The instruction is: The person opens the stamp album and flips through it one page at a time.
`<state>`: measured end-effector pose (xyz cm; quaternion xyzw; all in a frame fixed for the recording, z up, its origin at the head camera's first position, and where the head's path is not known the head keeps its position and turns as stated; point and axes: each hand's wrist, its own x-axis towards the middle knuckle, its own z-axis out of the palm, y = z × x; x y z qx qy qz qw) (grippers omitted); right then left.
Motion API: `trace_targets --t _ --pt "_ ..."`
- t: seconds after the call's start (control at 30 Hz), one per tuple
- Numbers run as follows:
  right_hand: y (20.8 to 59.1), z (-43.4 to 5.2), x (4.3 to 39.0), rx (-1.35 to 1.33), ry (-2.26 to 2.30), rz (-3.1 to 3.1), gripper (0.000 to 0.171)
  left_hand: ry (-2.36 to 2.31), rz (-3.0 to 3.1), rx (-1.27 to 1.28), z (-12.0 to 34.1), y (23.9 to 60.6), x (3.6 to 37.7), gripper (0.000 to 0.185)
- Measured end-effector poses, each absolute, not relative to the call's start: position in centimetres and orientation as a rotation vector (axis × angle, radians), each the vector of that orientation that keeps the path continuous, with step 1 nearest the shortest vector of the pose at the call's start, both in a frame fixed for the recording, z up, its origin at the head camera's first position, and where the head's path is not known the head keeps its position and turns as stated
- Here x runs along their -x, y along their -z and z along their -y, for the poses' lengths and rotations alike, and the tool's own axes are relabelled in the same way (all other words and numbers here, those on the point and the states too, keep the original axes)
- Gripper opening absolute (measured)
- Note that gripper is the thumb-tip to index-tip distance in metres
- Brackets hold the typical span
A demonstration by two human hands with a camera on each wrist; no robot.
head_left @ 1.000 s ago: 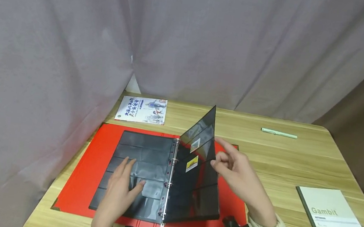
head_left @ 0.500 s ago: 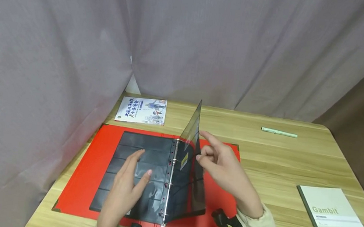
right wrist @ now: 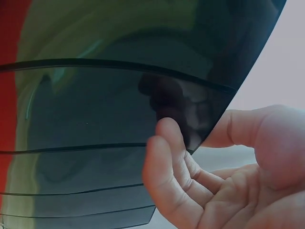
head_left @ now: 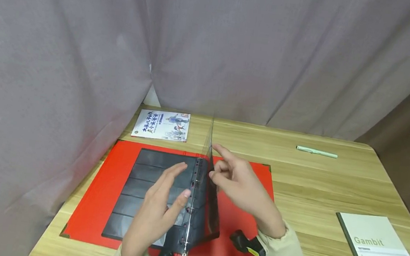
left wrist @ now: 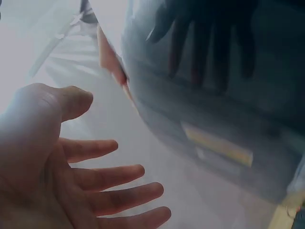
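Note:
A red ring binder lies spread on the table, with black pocket pages flat on its left side. My right hand pinches the outer edge of a raised dark pocket page, which stands almost upright over the metal rings. In the right wrist view, the thumb is behind the page and the fingers are in front. My left hand hovers over the left pages, fingers extended and thumb apart, holding nothing. A yellowish stamp-like piece shows on the raised page in the left wrist view.
A white picture booklet lies behind the binder at the back left. A pale green pen is at the back right. Near the right edge lies a notebook marked Gambit. Grey curtains hang behind the wooden table.
My right hand has swung the page leftward, from leaning right to nearly upright. My left hand has lifted and shifted right, toward the rings.

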<state>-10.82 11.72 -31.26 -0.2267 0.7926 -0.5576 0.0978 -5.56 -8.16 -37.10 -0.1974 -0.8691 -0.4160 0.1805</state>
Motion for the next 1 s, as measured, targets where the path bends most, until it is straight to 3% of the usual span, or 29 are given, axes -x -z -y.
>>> trace_targets --t 0.27,0.63,1.0 --pt "31.2 -10.0 11.3 0.742 1.63 -2.306 0.061 1.251 2.396 0.653 7.6 36.4 5.1 0.049" --pt "29.3 -8.4 10.1 0.739 1.602 -2.252 0.062 1.252 2.372 0.669 8.2 36.1 3.6 0.061" --pt "33.2 -9.5 11.8 0.796 1.577 -2.299 0.061 1.236 2.289 0.697 8.8 36.4 3.0 0.046"
